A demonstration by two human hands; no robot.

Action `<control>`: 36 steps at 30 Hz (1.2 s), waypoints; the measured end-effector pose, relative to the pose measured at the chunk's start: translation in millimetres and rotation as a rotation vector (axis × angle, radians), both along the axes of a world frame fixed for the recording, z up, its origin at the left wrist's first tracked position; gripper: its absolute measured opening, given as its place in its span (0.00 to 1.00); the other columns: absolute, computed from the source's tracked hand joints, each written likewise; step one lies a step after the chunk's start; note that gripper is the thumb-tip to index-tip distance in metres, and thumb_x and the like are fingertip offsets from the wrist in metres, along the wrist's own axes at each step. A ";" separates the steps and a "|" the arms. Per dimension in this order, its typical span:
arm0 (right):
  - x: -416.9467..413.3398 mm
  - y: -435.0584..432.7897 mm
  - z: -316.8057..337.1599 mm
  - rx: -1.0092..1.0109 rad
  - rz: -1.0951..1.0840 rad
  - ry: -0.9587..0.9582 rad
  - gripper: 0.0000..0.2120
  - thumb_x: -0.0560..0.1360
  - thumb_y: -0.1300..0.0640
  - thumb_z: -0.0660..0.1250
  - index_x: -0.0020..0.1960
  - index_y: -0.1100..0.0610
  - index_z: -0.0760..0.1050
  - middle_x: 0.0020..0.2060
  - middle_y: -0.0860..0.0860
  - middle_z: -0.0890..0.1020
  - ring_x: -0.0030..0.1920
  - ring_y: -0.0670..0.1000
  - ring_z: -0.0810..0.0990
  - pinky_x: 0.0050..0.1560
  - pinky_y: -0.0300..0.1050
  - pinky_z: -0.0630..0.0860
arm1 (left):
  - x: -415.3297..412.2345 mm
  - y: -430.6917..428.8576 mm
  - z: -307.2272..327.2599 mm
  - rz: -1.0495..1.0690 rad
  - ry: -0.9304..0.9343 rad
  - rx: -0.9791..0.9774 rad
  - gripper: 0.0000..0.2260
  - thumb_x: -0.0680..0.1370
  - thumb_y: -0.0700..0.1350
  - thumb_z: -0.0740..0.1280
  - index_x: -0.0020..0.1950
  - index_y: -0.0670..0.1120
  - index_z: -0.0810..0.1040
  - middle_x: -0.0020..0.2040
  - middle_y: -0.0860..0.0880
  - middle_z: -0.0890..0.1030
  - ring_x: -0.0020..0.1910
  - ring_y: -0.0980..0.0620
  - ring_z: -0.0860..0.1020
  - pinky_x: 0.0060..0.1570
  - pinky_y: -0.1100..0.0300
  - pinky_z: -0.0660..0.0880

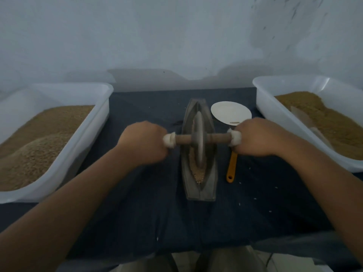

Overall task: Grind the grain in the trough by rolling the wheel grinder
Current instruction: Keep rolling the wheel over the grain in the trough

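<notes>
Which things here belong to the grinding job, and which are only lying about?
In use: grey boat-shaped trough, brown grain, grey disc wheel grinder, left hand, right hand.
Lying about: round white plate, orange handle, two white plastic tubs.

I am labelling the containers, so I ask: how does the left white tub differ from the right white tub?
The left tub holds grain with a paler heap at its near end; the right tub holds an evenly brown fill. A pale flat piece lies in the right tub; the left tub shows none. Both are white, rectangular plastic and stand on the dark cloth.
</notes>
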State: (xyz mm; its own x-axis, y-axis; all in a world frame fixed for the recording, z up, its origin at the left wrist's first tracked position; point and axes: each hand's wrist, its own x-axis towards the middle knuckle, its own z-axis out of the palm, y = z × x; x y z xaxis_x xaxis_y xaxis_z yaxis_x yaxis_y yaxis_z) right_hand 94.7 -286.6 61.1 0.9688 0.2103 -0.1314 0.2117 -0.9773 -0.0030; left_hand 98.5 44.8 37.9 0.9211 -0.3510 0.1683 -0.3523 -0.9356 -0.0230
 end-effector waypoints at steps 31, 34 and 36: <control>48.8 9.6 -10.5 -0.081 -0.106 -0.397 0.15 0.79 0.44 0.66 0.36 0.49 0.72 0.33 0.49 0.79 0.34 0.50 0.76 0.40 0.50 0.80 | 62.0 -22.2 7.0 0.108 0.000 -0.071 0.15 0.76 0.61 0.64 0.38 0.52 0.77 0.38 0.53 0.79 0.38 0.47 0.78 0.39 0.55 0.75; 25.5 1.2 -8.7 -0.012 -0.070 -0.116 0.16 0.79 0.41 0.64 0.37 0.48 0.78 0.32 0.47 0.81 0.33 0.47 0.80 0.35 0.47 0.76 | 28.7 -10.2 3.4 0.034 0.001 0.015 0.10 0.73 0.56 0.65 0.36 0.53 0.75 0.34 0.55 0.78 0.35 0.49 0.78 0.35 0.56 0.73; -0.7 -7.5 -8.8 0.044 -0.024 0.051 0.11 0.72 0.40 0.68 0.37 0.46 0.78 0.31 0.46 0.81 0.32 0.43 0.80 0.32 0.45 0.75 | 5.3 -0.1 0.7 -0.023 -0.051 0.059 0.11 0.72 0.58 0.65 0.35 0.54 0.73 0.31 0.56 0.75 0.30 0.53 0.74 0.30 0.60 0.65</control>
State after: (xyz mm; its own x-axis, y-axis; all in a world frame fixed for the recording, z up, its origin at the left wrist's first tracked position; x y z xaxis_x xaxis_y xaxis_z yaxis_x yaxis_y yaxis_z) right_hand 94.1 -294.1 52.2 0.9658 0.1938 -0.1722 0.1868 -0.9808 -0.0560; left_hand 103.8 44.7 38.7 0.9034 -0.3829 0.1931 -0.3709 -0.9237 -0.0962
